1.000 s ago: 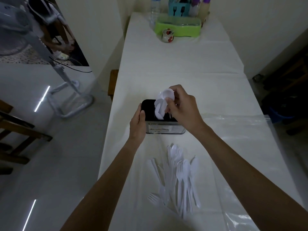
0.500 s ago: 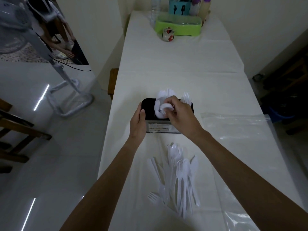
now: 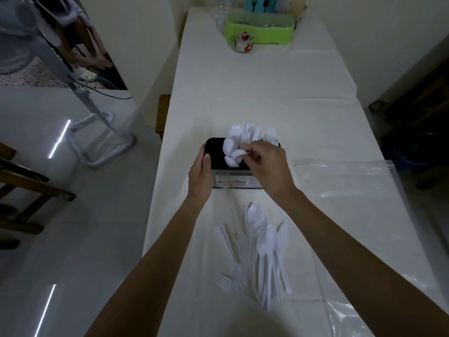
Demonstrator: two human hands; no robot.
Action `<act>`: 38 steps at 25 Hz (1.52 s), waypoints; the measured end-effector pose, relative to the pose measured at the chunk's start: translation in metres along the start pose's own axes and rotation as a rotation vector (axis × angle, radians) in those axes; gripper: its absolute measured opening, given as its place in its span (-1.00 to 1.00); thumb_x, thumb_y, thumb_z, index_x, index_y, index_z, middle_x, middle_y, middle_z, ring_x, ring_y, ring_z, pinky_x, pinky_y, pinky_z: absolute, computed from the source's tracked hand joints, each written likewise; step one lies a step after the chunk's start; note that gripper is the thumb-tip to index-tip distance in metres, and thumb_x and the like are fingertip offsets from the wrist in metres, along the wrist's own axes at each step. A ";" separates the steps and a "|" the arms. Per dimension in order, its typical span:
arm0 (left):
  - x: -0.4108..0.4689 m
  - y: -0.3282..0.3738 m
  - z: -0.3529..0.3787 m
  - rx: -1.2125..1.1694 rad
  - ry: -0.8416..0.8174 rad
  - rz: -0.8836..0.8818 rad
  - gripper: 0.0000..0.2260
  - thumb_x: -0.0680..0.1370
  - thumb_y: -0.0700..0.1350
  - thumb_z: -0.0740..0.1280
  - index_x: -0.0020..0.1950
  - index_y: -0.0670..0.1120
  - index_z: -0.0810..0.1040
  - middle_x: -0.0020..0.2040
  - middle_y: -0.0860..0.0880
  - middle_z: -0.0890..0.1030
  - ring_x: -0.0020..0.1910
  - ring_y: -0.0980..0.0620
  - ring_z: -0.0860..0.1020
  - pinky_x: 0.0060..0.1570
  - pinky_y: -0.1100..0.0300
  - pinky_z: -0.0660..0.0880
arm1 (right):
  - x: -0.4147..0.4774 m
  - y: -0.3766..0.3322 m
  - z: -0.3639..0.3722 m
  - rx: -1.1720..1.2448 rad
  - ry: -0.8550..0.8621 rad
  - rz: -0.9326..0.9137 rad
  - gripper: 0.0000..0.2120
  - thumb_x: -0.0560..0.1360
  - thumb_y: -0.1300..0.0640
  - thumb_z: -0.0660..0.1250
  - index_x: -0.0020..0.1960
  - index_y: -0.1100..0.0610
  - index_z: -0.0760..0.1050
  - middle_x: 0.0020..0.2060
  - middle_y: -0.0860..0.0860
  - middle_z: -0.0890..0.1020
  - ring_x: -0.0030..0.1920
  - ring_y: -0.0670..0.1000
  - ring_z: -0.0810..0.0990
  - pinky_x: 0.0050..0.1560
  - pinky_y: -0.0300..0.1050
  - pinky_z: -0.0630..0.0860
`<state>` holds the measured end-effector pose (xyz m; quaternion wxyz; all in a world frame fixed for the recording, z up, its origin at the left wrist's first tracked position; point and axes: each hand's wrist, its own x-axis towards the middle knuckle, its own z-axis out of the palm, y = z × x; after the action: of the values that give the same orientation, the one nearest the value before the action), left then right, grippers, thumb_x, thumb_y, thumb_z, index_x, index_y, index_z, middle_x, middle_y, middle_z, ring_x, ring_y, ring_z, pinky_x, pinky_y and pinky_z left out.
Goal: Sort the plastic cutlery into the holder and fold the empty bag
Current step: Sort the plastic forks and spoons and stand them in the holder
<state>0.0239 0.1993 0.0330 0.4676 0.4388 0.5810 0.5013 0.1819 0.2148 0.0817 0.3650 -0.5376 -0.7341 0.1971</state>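
A black cutlery holder [image 3: 215,148] stands mid-table with several white plastic spoons [image 3: 234,142] upright in its middle section and forks [image 3: 271,135] at its right end. My left hand [image 3: 200,173] holds the holder's left side. Over the holder, my right hand [image 3: 269,164] pinches a white spoon [image 3: 237,153] by its bowl among the standing spoons. A pile of loose white cutlery [image 3: 262,249] lies on the table near me. The clear plastic bag [image 3: 352,186] lies flat to the right, reaching the near right corner.
At the far end of the white-covered table [image 3: 255,81] stand a green tray [image 3: 260,27], a small jar [image 3: 243,42] and a teal holder [image 3: 258,3]. A fan stand [image 3: 97,132] and a wooden chair [image 3: 21,181] are on the floor at left.
My right hand has come down from above the holder into the standing spoons, lowering the spoon it holds. The forks at the holder's right end have come into view. My left hand has stayed put.
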 end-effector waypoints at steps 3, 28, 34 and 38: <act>-0.001 0.000 0.000 0.000 0.005 -0.003 -0.63 0.67 -0.10 0.04 0.48 -0.09 0.28 0.34 -0.03 0.46 0.14 0.23 0.48 -0.05 0.59 0.39 | 0.008 0.007 0.009 -0.181 -0.106 0.038 -0.87 0.47 0.16 0.35 -0.18 0.21 0.60 -0.32 -0.01 0.49 -0.27 -0.05 0.41 -0.25 -0.06 0.45; -0.048 -0.047 0.062 1.166 -0.462 0.041 -0.63 0.47 0.03 0.35 0.25 -0.03 0.50 0.21 -0.12 0.43 0.22 -0.14 0.43 0.17 0.03 0.39 | -0.247 0.052 0.001 -0.081 -0.190 0.823 -0.76 0.46 -0.14 0.30 -0.11 0.03 0.49 -0.26 -0.04 0.54 -0.30 -0.08 0.52 -0.26 -0.17 0.51; -0.043 -0.047 0.062 1.026 -0.396 -0.077 -0.78 0.43 -0.05 0.40 0.06 -0.01 0.54 0.04 -0.02 0.59 0.11 -0.07 0.51 0.16 0.07 0.35 | -0.234 0.051 -0.005 -0.060 -0.239 0.943 -0.81 0.50 0.00 0.33 -0.05 0.13 0.51 -0.19 -0.04 0.46 -0.19 -0.04 0.45 -0.14 -0.23 0.34; -0.045 -0.034 0.054 0.592 -0.242 -0.172 -0.82 0.45 -0.21 0.38 0.02 -0.05 0.49 -0.12 -0.06 0.60 -0.09 -0.06 0.56 -0.02 0.15 0.46 | -0.233 0.056 -0.020 0.033 -0.183 0.957 -0.84 0.50 0.10 0.33 -0.22 0.08 0.39 -0.35 -0.02 0.53 -0.29 0.02 0.52 -0.30 -0.28 0.36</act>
<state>0.0839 0.1613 0.0010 0.4259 0.5612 0.6768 0.2136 0.2694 0.0141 -0.0184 0.1760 -0.7894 -0.4304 0.4009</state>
